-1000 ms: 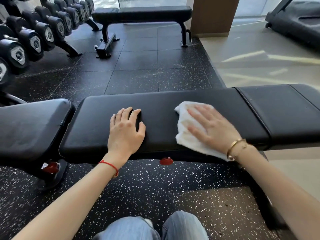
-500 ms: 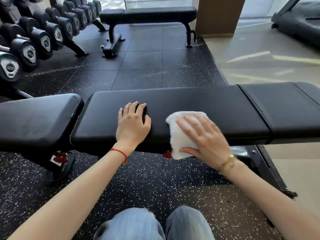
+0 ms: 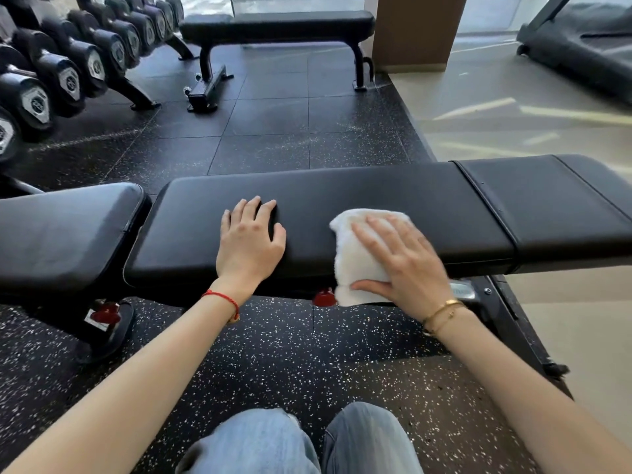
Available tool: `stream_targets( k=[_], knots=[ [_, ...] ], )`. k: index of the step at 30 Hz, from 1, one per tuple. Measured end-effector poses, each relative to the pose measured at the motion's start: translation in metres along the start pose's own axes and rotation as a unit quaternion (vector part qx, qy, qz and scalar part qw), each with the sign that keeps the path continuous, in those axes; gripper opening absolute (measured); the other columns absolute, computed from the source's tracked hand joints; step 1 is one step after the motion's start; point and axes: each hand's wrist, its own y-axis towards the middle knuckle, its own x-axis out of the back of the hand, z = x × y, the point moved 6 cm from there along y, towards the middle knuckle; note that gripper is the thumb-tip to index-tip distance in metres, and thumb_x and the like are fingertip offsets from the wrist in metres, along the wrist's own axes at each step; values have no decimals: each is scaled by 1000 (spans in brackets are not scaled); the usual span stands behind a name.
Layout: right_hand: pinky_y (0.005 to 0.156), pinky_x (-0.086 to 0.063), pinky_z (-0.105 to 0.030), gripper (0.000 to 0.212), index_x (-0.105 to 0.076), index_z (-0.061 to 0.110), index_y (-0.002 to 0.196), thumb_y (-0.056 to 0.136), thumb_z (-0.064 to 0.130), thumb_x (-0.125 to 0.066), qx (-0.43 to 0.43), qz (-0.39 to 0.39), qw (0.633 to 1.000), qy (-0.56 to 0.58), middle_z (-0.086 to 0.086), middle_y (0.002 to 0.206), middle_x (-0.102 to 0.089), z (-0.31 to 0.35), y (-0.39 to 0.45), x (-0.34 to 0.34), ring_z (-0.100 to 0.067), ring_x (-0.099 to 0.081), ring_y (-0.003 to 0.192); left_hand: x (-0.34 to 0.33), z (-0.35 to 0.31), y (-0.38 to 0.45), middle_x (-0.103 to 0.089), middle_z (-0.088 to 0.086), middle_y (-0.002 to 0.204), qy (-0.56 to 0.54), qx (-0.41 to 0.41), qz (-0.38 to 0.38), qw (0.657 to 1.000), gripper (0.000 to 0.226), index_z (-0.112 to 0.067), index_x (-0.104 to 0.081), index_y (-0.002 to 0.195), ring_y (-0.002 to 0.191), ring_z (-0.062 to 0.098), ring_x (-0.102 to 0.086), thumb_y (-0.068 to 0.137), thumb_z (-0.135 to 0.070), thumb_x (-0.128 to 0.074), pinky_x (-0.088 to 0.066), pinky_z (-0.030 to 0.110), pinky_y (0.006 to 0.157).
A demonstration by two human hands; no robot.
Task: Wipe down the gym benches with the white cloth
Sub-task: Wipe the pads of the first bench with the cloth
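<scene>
The right hand (image 3: 407, 265) lies flat on the cloth (image 3: 359, 258), fingers straight and spread, and the thumb pushes the lower part of the cloth against the front edge of the bench (image 3: 393, 200). It is a press and not a pinch: no finger is curled around the cloth. The cloth lies near the middle of the long pad, folded over the front edge, with its lower end hanging a little below the pad, beside a red knob (image 3: 324, 298). The left hand (image 3: 249, 244) rests open on the same pad, well apart from the cloth, fingers straight, holding nothing; I think it only supports the body. The cloth looks soft, thick and light, so I judge it will bunch or slide under the palm if the pressure is weak; the best hold is a wide flat palm on its middle, with the thumb guarding the hanging end. The pad surface looks smooth and a little shiny, so the cloth should glide easily on it. The pad itself seems firm and heavy and should not move. To the left stands another pad (image 3: 65, 234), and a second bench (image 3: 280, 23) is farther away, beside the dumbbells (image 3: 68, 73).
</scene>
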Motion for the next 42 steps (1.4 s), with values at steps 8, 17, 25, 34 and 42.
stream_targets(
  k=[8,17,25,34,42],
  knots=[
    [116,-29,-46,79,-36,24,150,90,74,-34,-13,-37,998,47,-6,153,-39,0,-15,0,-31,-35,141,2,3,-1,-39,6,155,-4,-7,2,1000,49,-22,-43,146,146,24,-27,99,-35,-43,-14,43,123],
    [119,-3,-40,85,-15,17,155,85,64,-5,-145,70,986,35,-9,159,-20,-34,68,-5,-27,-13,146,-1,-1,-1,-40,8,154,13,-1,4,1000,49,-19,-43,146,145,26,-27,99,-33,-42,-14,46,122],
    [116,-22,-49,69,-35,17,149,93,54,-19,-57,33,996,62,-16,149,-40,-24,52,-9,-38,-36,137,1,1,-1,-42,7,152,19,-9,6,1000,59,-20,-45,145,144,26,-30,92,-41,-30,-17,46,121],
    [116,-17,-51,73,-31,30,144,88,67,-3,-64,90,994,9,-3,152,-32,-27,146,-25,-26,-22,144,0,0,1,-46,7,148,29,-2,-9,1000,60,-20,-50,140,141,26,-36,89,-43,-28,-22,48,119],
    [117,-13,-38,62,-38,13,146,96,46,-27,9,21,998,56,-11,150,-40,-36,60,-5,-29,-28,140,0,2,-1,-44,6,151,32,-9,-7,999,59,-21,-47,143,143,25,-33,91,-43,-29,-20,46,121]
  ],
)
